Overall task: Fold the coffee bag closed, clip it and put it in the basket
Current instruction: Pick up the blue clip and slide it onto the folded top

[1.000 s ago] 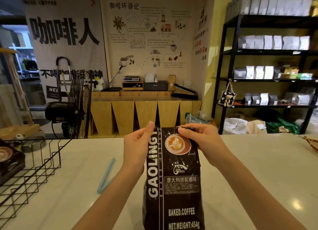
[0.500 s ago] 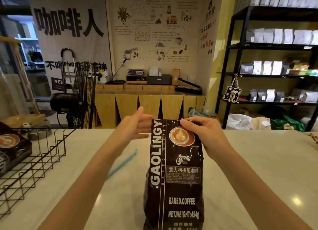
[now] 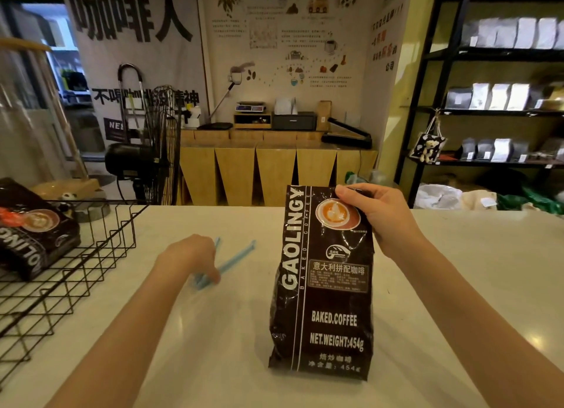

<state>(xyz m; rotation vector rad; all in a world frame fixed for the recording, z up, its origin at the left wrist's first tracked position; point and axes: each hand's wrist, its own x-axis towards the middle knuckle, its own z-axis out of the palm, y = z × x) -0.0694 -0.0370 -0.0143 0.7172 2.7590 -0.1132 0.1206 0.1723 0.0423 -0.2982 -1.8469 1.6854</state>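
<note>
A dark brown coffee bag (image 3: 323, 310) printed GAOLINGY stands upright on the pale counter, its top folded over. My right hand (image 3: 378, 221) pinches the folded top at the bag's upper right corner. A long light-blue clip (image 3: 235, 259) lies on the counter left of the bag, its two arms spread apart. My left hand (image 3: 190, 259) rests palm down on the clip's near end, fingers curled over it. A black wire basket (image 3: 91, 255) sits at the left edge of the counter.
Another coffee bag (image 3: 33, 227) of the same kind lies in the basket. A black floor fan (image 3: 158, 145) stands behind the counter's far edge. Wooden cabinets and black shelves with bags fill the background.
My left hand let go of the bag's top and dropped down left onto the blue clip. My right hand kept its hold on the folded top. The view moved closer.
</note>
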